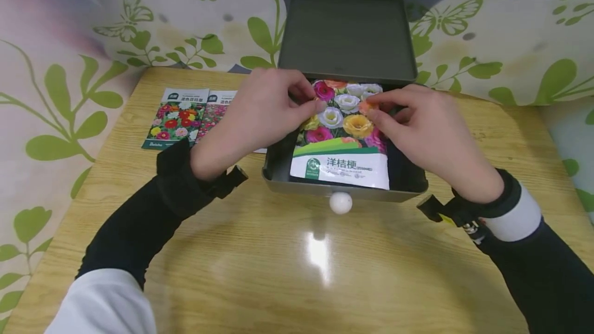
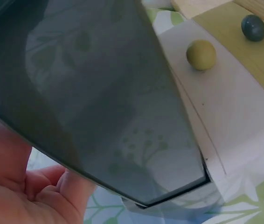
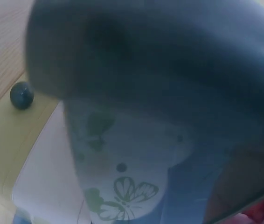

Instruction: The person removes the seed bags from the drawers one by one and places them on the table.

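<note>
The flower packet [image 1: 341, 135] lies face up inside the open dark drawer [image 1: 406, 174], about midway between the left and right edges of the tabletop and towards its far edge; its white lower band comes close to the drawer's near wall. Thumb and forefinger of the left hand [image 1: 269, 107] meet on the packet's upper left side, their tips nearly together, so these fingers seem to pinch it; the fingers of the right hand [image 1: 419, 122] are drawn in the same way on the upper right side, with little gap left. Gripping it from opposite sides probably keeps the packet level and square between the side walls, and the drawer standing open leaves room for both hands from above. A white knob [image 1: 341, 203] sticks out from the drawer front towards the near edge of the tabletop [image 1: 255, 251], likely as its pull. Behind the packet, the dark cabinet top [image 1: 348, 35] reaches the far edge. In the left wrist view, a white drawer front [image 2: 225, 93] with a yellow knob [image 2: 201, 54] and an ochre front [image 2: 262, 60] with a dark knob [image 2: 253, 28] belong to the same unit. Near the far left corner, a zinnia-like packet [image 1: 178, 117] and a pink-flowered packet [image 1: 214, 112] lie side by side, the second partly hidden by the left forearm.
</note>
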Available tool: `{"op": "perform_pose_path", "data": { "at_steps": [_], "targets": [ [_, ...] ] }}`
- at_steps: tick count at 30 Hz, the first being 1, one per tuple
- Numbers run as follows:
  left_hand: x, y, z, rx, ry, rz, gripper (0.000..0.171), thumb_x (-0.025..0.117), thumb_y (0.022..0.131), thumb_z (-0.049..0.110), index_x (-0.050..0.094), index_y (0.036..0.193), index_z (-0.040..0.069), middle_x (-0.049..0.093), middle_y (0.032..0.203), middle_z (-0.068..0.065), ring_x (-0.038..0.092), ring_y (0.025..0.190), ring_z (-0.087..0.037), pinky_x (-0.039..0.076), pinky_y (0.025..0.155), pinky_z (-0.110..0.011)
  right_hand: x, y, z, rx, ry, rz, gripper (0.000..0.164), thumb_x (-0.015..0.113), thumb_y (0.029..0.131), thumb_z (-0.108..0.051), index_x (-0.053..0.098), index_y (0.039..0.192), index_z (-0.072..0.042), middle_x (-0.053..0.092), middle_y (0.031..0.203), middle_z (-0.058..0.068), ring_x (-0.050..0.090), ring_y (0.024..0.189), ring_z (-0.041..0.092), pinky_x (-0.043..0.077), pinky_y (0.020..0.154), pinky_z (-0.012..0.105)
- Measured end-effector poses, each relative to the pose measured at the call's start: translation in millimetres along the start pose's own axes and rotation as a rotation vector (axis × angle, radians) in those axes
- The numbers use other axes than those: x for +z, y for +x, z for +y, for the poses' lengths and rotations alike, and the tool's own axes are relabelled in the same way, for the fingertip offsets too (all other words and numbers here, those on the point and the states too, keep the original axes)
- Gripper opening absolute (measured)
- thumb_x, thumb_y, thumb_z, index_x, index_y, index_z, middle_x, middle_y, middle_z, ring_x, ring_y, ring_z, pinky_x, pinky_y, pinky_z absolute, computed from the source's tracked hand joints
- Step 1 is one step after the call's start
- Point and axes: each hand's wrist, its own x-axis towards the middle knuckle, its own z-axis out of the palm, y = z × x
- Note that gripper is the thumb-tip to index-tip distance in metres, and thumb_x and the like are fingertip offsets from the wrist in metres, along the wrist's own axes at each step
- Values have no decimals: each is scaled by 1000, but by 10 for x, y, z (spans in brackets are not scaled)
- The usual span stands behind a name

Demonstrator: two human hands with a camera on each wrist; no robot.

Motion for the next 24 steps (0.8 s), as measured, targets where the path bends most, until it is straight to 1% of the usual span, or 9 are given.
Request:
{"op": "perform_pose_path", "data": {
  "at_steps": [4,7,9,11,16,18,20,22,24],
  "targets": [
    [-8,5,-35,-29,-63,-10,22,71,94,33,73,101,13,71,91,3,62,69,-10,47,64,-30,-19,-3,-18,41,47,-4,31,68,95,-37,76,113,-14,72,101,5,67,71,16,44,55,22],
    [-22,4,-72,-45,-149,-22,22,71,94,33,72,102,13,70,92,3,61,69,-12,47,64,-32,-36,-15,-36,79,87,-19,32,68,94,-40,76,113,-15,72,103,4,67,72,16,44,55,22],
    [-34,-3,-100,-55,-224,-39,21,71,94,33,71,103,13,69,92,2,62,72,-13,48,64,-33,-48,-28,-44,100,104,-30,34,68,94,-43,76,114,-17,72,103,3,68,72,14,45,56,22],
    [-46,-19,-127,-81,-303,-56,21,71,94,32,70,103,13,69,92,0,64,75,-14,49,67,-34,-58,-47,-50,110,112,-41,34,68,93,-44,76,114,-18,72,103,1,68,72,13,45,57,22],
    [-61,-91,-173,-172,-526,-88,24,75,92,28,67,102,8,68,95,-8,67,80,-21,54,72,-36,-77,-115,-71,92,104,-55,32,71,92,-40,76,114,-18,70,102,0,65,69,14,41,53,25],
    [-69,-122,-176,-199,-589,-87,26,77,90,27,65,102,6,67,96,-11,68,81,-24,55,73,-37,-77,-142,-93,79,101,-56,30,72,92,-38,75,114,-18,69,100,0,64,68,13,40,51,26],
    [-80,-147,-176,-211,-621,-80,27,78,89,25,65,102,5,66,97,-13,68,82,-25,56,75,-37,-73,-161,-119,73,105,-56,29,73,91,-37,75,114,-19,68,100,-2,64,68,11,41,51,25],
    [-97,-166,-177,-210,-601,-61,28,79,88,26,66,102,6,66,98,-11,67,81,-21,54,73,-35,-68,-174,-145,66,116,-51,29,73,91,-38,75,114,-19,68,99,-3,65,68,9,43,53,24],
    [-109,-184,-184,-205,-589,-41,27,79,87,26,66,102,7,65,97,-9,61,69,-18,49,64,-32,-60,-180,-167,64,137,-48,29,73,91,-39,75,113,-20,68,99,-3,67,70,8,46,56,22]
  ]
}}
